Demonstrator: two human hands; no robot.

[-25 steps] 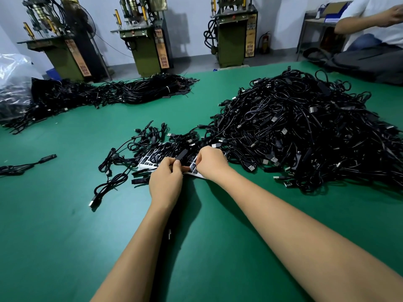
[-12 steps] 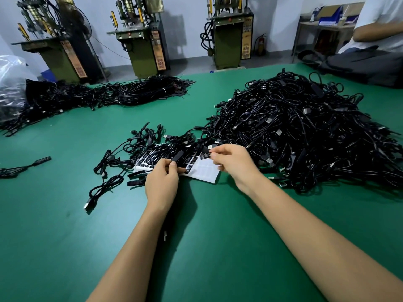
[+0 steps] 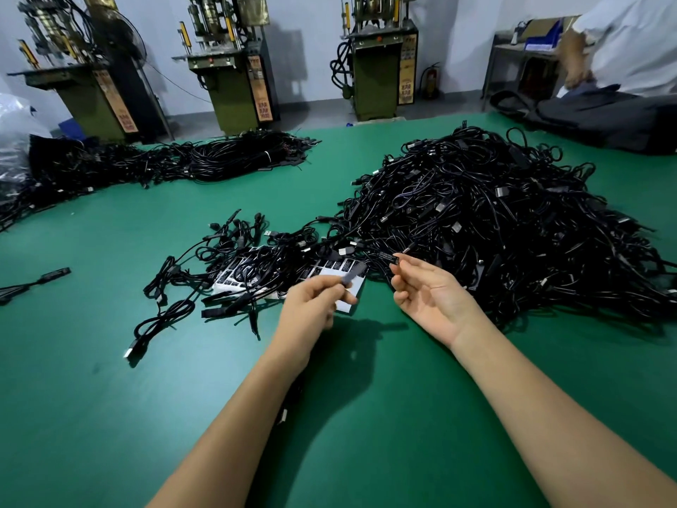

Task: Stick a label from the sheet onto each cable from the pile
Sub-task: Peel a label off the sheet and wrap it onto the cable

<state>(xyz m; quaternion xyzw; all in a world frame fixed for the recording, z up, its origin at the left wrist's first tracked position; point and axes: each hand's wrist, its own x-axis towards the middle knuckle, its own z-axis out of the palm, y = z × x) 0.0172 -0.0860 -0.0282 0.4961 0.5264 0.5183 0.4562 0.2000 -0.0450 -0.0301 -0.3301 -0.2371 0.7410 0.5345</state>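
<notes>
Black label (image 3: 389, 257) beside tangled cable pile (image 3: 494, 229)

A factory workshop. A broad green worktable (image 3: 110, 361) holds a large pile of black cables (image 3: 494, 229). Beyond the table's far edge stand three olive-green industrial press machines (image 3: 377, 71) against a pale wall, a fire extinguisher (image 3: 432, 80) beside them.

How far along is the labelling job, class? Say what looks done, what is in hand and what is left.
Looks done: several spots on the label sheet are bare, and a few cables lie loose beside it. In hand: the right hand pinches a peeled black label; the left hand holds a blurred cable part. Left: the big pile and the sheet's remaining labels.
</notes>
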